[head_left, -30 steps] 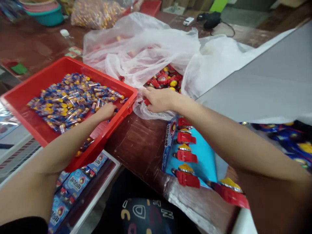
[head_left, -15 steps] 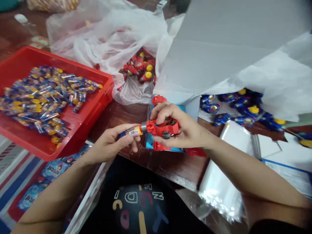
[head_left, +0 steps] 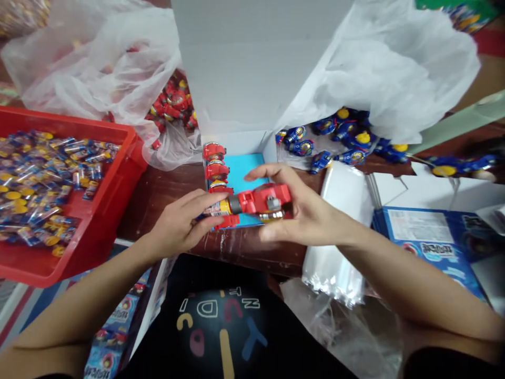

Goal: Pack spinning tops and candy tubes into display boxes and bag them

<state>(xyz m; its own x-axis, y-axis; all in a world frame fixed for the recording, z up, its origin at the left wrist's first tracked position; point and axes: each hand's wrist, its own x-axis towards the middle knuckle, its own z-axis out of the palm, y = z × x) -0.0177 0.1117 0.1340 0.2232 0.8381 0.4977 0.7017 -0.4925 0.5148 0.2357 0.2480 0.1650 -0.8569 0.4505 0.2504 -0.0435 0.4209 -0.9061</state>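
My left hand (head_left: 183, 218) is closed round a small yellow-and-blue tube (head_left: 218, 208), whose end meets the dark nozzle of a red toy (head_left: 272, 200). Spread around the toy's right end, my right hand (head_left: 303, 210) has thumb and fingers apart, with the toy against its palm. Both hands are over an open white box (head_left: 270, 146) with a light blue bottom. Several red toys (head_left: 216, 169) stand in a column along the box's left side.
A red tray (head_left: 118, 184) of small tubes lies left. Plastic bags hold red toys (head_left: 173, 102) and blue toys (head_left: 347, 134) behind. Clear plastic sleeves (head_left: 335, 252) and a blue printed box (head_left: 430, 237) are at right.
The view has swung right, showing more of the box. My right hand has loosened its fingers from the red toy, which has turned. My left hand still holds the tube.
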